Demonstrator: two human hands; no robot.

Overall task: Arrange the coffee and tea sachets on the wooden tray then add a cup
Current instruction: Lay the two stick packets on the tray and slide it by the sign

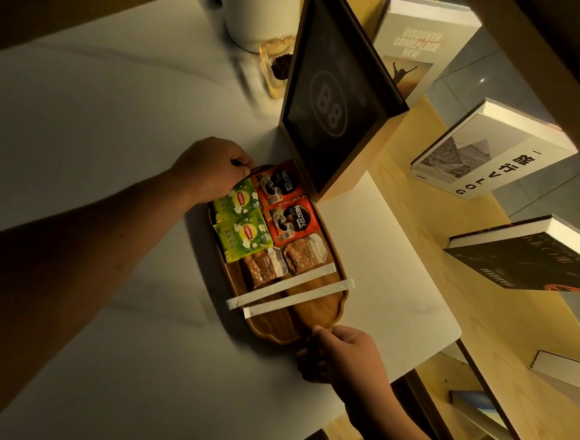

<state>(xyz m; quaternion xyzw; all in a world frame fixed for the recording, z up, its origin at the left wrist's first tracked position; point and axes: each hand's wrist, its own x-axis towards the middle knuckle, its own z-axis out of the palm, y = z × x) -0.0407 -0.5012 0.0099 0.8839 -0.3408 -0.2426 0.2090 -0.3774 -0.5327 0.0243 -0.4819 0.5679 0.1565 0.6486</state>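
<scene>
Both hands pinch the wooden tray [316, 311] on the table [117, 121], the left hand [213, 169] at its 11 o'clock end, the right hand [344, 354] at 5 o'clock, probably to square it, with tea sachets [240, 225] and coffee sachets [284, 204] aboard and no cup visible.

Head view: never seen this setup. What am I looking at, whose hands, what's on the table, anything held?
There is no robot here. The single picture comes from a wide-angle camera worn on a person's head, looking down at their bare hands. The left hand grips the far end of a wooden tray; the right hand grips its near end. On the tray lie two green Lipton tea sachets, two red Nescafe sachets, two brown snack packets and two white paper sticks. The tray rests on a white table, beside a dark framed sign. No cup is on the tray yet.
</scene>
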